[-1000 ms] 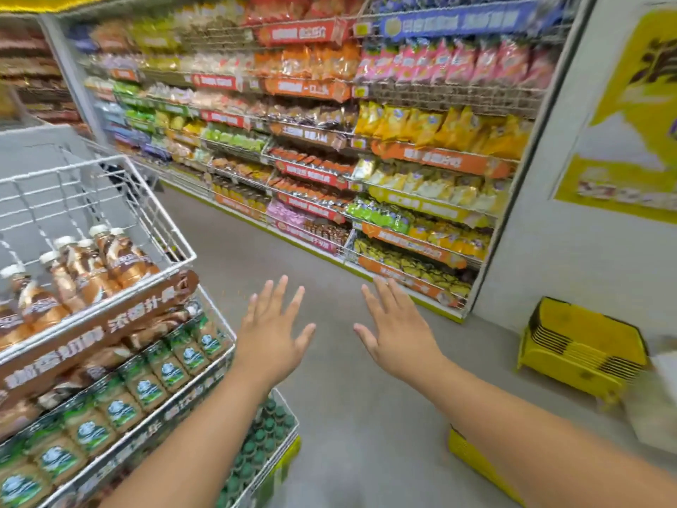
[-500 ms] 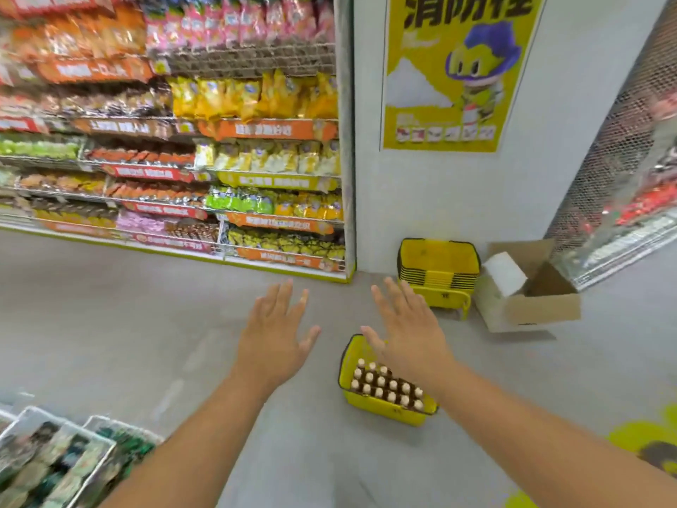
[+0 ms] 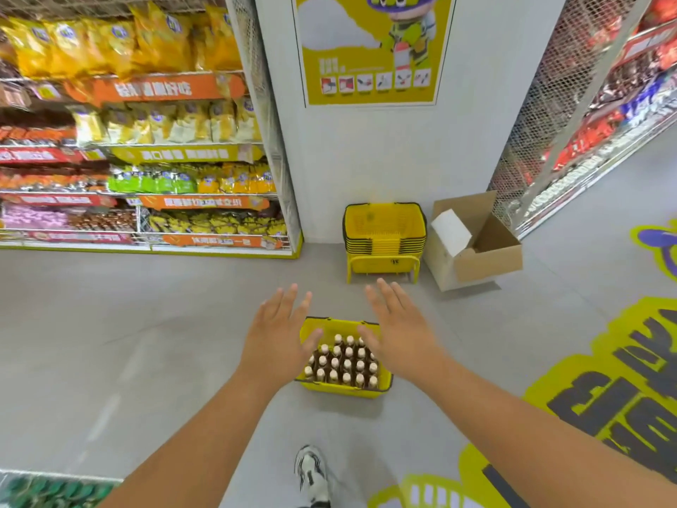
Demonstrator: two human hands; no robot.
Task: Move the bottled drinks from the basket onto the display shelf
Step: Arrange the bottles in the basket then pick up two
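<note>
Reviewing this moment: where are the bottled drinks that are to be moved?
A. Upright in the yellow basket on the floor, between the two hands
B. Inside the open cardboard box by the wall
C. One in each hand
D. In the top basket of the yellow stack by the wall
A: the white-capped bottles stand upright in the yellow basket on the floor, while the left hand and right hand are spread open and hold nothing.

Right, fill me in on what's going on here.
A person is restocking in a shop aisle. Both hands, left and right, are stretched out open above a yellow basket on the floor, touching nothing. The basket is full of upright bottles, none taken out yet. Beyond it a stack of empty baskets stands by the wall beside an open cardboard box.
</note>
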